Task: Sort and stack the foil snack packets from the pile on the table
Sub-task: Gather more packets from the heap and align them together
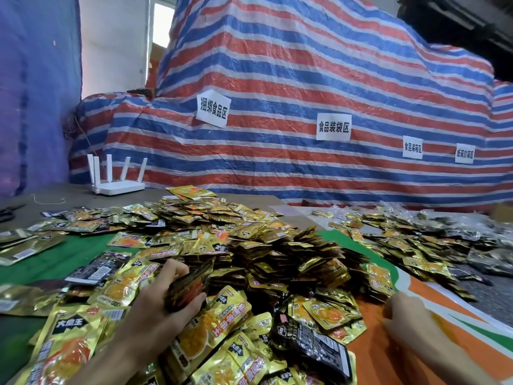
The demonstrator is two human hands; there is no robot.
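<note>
Head view, looking down over the bench [63, 262], which carries a green cover on the left and an orange-and-white printed sheet on the right.

Left hand [163, 307]: fingers closed around a small stack of packets [190, 284], dark backs and edges showing, held on edge just above the loose packets beneath. Image of the stack is motion-blurred; count cannot be told.

Right hand [402, 312]: low at the right edge of the pile, fingers curled inward, resting on or just over the orange sheet. Blurred; whether it holds anything cannot be told.

Pile of foil snack packets [249, 245]: fills the middle of the bench, mostly gold fronts with orange print, some turned to black backs with barcodes. Near the centre a run of packets [305, 262] sits packed on edge in rows. Larger gold packets lie flat in the near foreground by the left forearm.

Second spread of packets [410, 237] lies to the right, apart from the main pile, mixed with clear wrappers.

Far left corner: white router [119, 186] with upright antennas. Behind the bench, a red-white-blue striped tarp [305, 79] with white paper signs [334, 127] stuck on.
</note>
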